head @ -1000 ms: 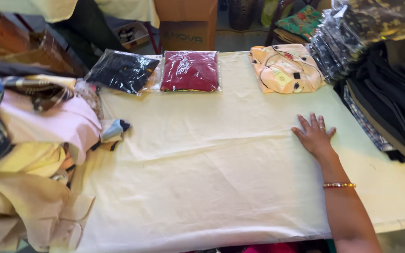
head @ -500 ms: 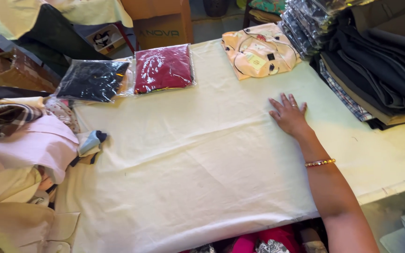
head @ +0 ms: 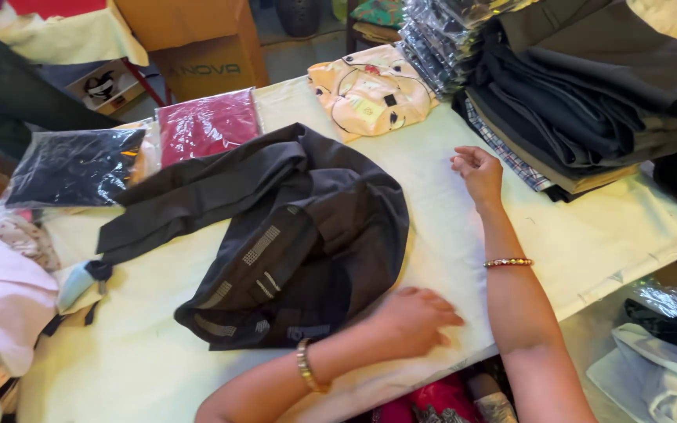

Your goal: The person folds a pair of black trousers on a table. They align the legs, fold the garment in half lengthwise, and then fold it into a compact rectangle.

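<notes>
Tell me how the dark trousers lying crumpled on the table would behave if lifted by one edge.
The dark trousers would probably hang limp, since they already lie in soft folds. They look light for their bulk. On the smooth pale table cover they would likely slide rather than catch under the left hand.

Lots of stuff around the pale yellow table cloth (head: 589, 235). At its far edge sit three flat packs in a row — a black bagged garment (head: 72, 166), a red bagged one (head: 207, 124) and a peach printed one (head: 371, 94). The cloth's right end carries a tall stack of folded dark trousers (head: 597, 86), with shiny wrapped packs (head: 440, 35) behind it. Off the left end there's a pink heap (head: 1, 298). Beyond the far edge stands a cardboard box (head: 197, 47), and below the near right corner — probably more bagged clothes (head: 660, 352).
</notes>
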